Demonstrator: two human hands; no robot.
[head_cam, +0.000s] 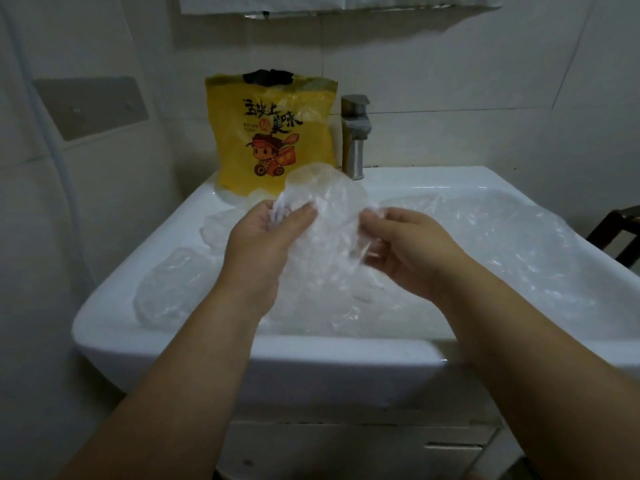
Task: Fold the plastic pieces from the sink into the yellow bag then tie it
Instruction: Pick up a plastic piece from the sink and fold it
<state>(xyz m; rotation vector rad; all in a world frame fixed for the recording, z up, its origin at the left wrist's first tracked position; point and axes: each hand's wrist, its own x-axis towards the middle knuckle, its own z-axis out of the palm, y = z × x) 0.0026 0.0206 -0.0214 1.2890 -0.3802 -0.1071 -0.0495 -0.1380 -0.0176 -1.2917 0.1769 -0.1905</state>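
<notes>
You hold one clear plastic piece (332, 206) up over the sink (242, 362). Your left hand (266, 237) pinches its left edge between thumb and curled fingers, and your right hand (405, 251) grips its right edge with the fingers curled in. A small white bit shows inside the left hand's pinch; you can't tell what it is.

The one yellow bag (273, 140) stands upright on the sink's back left corner, just beside the single tap (355, 140), with something black (268, 76) poking out at its top.

More clear plastic lies in the basin. There are two pieces on the left, a front crumpled piece (169, 285) and a back crumpled piece (218, 226), and one big sheet (519, 244) spread across the right. Under your hands the plastic overlaps, so the count there is unsure.
</notes>
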